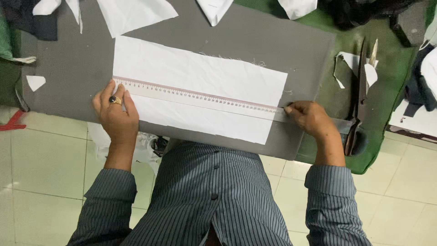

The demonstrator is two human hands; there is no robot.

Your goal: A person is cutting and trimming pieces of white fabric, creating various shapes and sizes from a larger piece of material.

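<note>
Nearest to me, I noted a striped button shirt (214, 200) and, below it, a floor of pale tiles (41, 168). My left hand (116, 114), wearing a ring, lay flat with its fingers pressing down the near end of a long transparent ruler (195, 96); it clasped nothing. My right hand (312, 119) was curled at the ruler's far end, fingertips pinched together there; whether they held a marking tool I could not tell. The ruler lay lengthwise across a white rectangular cloth (200, 73), which rested flat on a grey board (73, 64). The board sat on a green-covered table (387, 91). To the right, on the green cover, a pair of large dark shears (359, 91) lay beside white scraps (350, 61). Farther off, more white cut pieces (132, 13) overlapped the board's far edge, with dark fabric (355, 11) heaped beyond.
</note>
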